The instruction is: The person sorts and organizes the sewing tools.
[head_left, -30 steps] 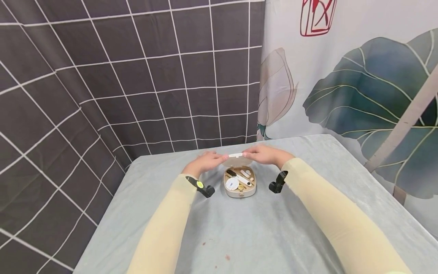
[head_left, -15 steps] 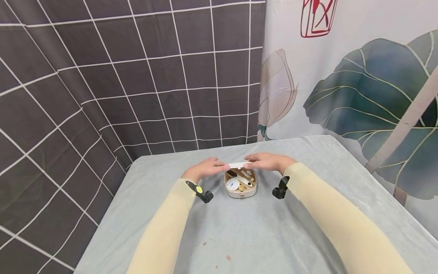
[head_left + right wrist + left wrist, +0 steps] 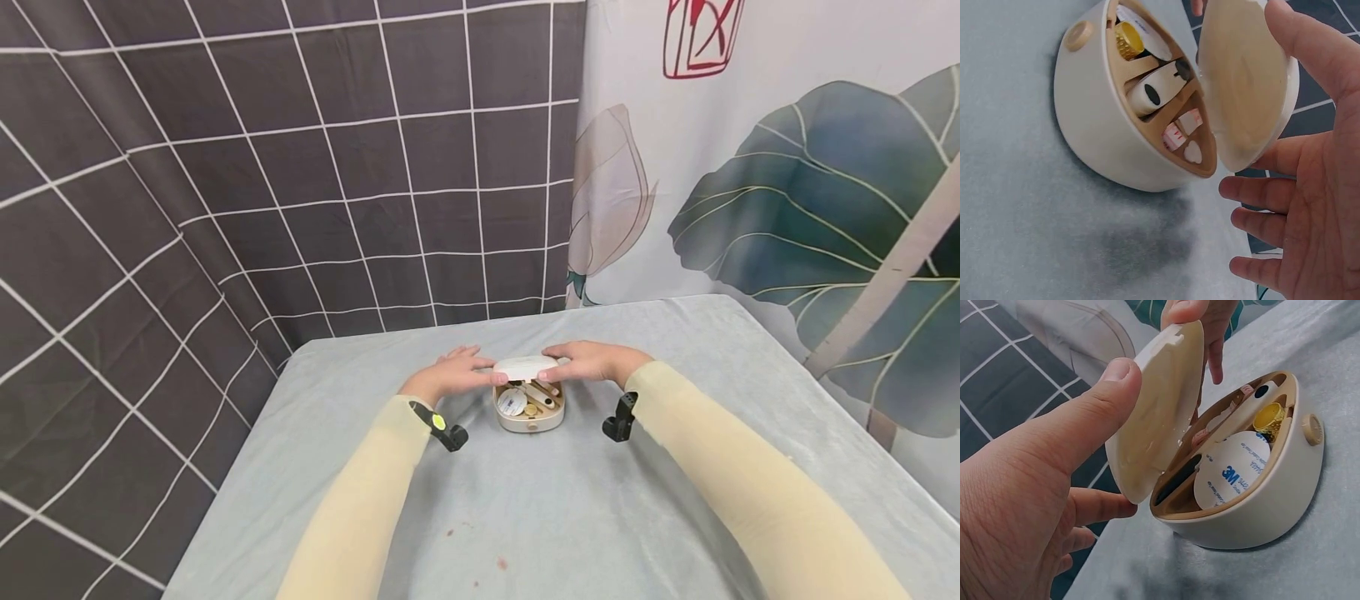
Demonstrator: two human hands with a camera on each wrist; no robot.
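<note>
A small cream storage box [image 3: 529,425] with a hinged lid [image 3: 525,367] stands on the cloth, its lid tilted partway up. My left hand [image 3: 452,377] pinches one side of the lid, thumb on the front rim and a finger behind. On the opposite side my right hand [image 3: 592,362] holds the lid likewise, its lower fingers spread. Tan compartments hold a white 3M-printed disc [image 3: 1229,472], a gold thimble [image 3: 1269,419], a white handled tool [image 3: 1159,89] with a black end, and small pink-and-white pieces [image 3: 1174,136]. A round tan knob [image 3: 1313,429] marks the box's front.
A pale grey-blue cloth [image 3: 480,500] covers the table. Behind it hang a dark gridded curtain [image 3: 360,167] and a white one printed with leaves [image 3: 810,183]. Each wrist wears a black camera mount [image 3: 621,417].
Both hands have brought the lid forward and down from nearly upright, so its white top now shows and it hides the back of the compartments. The box base has stayed put.
</note>
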